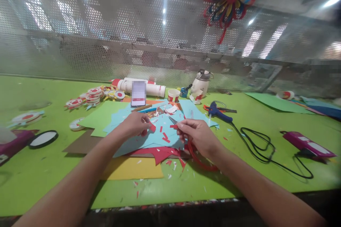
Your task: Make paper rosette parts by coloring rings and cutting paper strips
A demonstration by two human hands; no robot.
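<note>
My left hand (135,124) hovers over the light blue paper (133,145), fingers pinched on a small red paper piece (152,127). Across from it, my right hand (197,134) is closed round a pair of scissors (199,163). Their red handles hang below the palm, and the tips point up and left. A short red strip (173,126) shows at the right fingertips; whether they hold it I cannot tell. Between the hands, several cut red strips (165,137) lie on the blue paper. Red sheet (157,155) and yellow sheet (133,168) stick out underneath, with scraps in front.
A phone (139,93) stands upright behind the papers, near white paper rolls (151,89), a paper cup (174,95) and a bottle (200,83). Red-and-white paper wheels (93,95) lie left. To the right are a blue glue gun (217,111), its cable and a purple device (307,143).
</note>
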